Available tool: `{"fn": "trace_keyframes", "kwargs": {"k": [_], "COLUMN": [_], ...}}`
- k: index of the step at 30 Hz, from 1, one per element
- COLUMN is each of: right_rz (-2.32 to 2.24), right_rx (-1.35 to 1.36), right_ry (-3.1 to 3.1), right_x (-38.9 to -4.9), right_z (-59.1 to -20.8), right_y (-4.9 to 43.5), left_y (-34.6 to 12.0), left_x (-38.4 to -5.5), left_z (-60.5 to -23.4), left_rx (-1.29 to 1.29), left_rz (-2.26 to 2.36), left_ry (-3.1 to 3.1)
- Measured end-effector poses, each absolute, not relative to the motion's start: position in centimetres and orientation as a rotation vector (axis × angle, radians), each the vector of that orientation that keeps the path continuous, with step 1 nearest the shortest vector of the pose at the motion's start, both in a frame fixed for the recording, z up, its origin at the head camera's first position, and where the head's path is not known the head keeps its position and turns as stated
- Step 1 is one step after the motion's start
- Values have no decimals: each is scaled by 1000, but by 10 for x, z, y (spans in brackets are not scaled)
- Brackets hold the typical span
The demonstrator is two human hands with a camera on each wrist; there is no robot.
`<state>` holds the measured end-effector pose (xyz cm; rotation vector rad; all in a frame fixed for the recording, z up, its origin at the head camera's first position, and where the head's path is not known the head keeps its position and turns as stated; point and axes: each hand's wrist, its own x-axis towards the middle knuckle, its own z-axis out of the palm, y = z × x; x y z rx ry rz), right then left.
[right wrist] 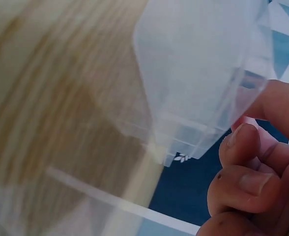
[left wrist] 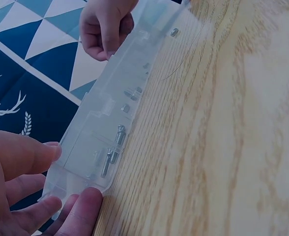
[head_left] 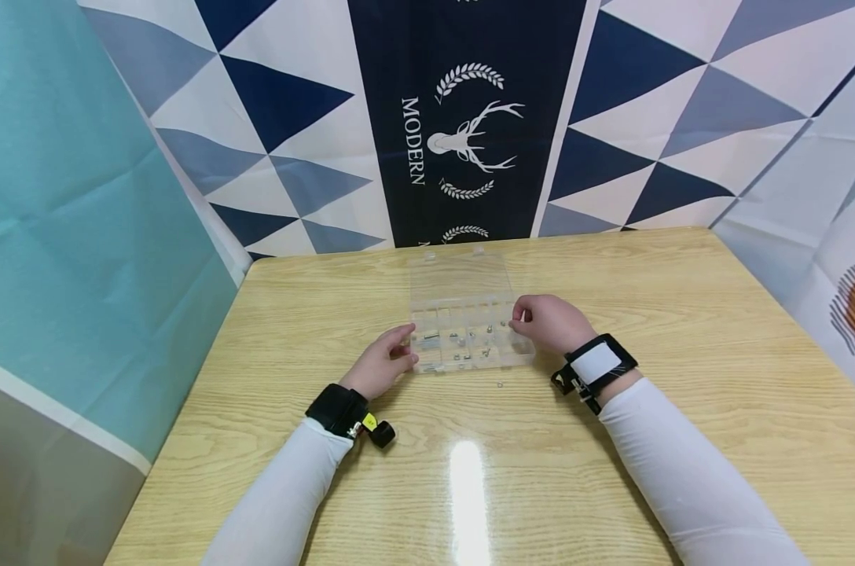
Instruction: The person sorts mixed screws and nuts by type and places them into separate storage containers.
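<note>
A clear plastic compartment box (head_left: 519, 356) lies on the table with its lid (head_left: 459, 275) folded back. Long screws (left wrist: 118, 142) lie in its left compartment, with several small metal pieces (head_left: 460, 339) in other compartments. My left hand (head_left: 383, 363) holds the box's left end, thumb and fingertips spread along the edge. At the right end, my right hand (head_left: 551, 322) has its thumb and forefinger curled close together, tips at the right compartment. I cannot tell whether something small is between them. One small metal piece (head_left: 500, 384) sits on the table in front of the box.
The wooden table (head_left: 314, 306) reaches back to a patterned cloth (head_left: 470, 141) hanging right behind it. A teal cloth (head_left: 81, 236) hangs along the left side. A light reflection shows on the tabletop in front.
</note>
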<state>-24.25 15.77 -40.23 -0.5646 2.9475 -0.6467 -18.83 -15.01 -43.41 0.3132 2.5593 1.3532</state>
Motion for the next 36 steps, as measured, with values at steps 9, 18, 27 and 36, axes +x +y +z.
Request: {"fn": "trace_keyframes", "kwargs": {"k": [9,18,27,36], "right_rz": [-642,-627,-606,-508], "right_rx": [-540,-542,-573,-719], "right_ry": [2947,2972,2983,3018], "right_x": [-244,-243,-236,-212], "right_z": [-405,-402,-402,-404], "right_y": [158,158,159,153], "left_y": [-150,-151,-150,-151], "left_x": [-188,-189,-188,-189], "left_z": [-432,-435,-435,-435], "left_rx": [303,318,315,334], "left_rz": [1348,1356,1375,1360], "left_ry": [2564,2559,2546,2552]}}
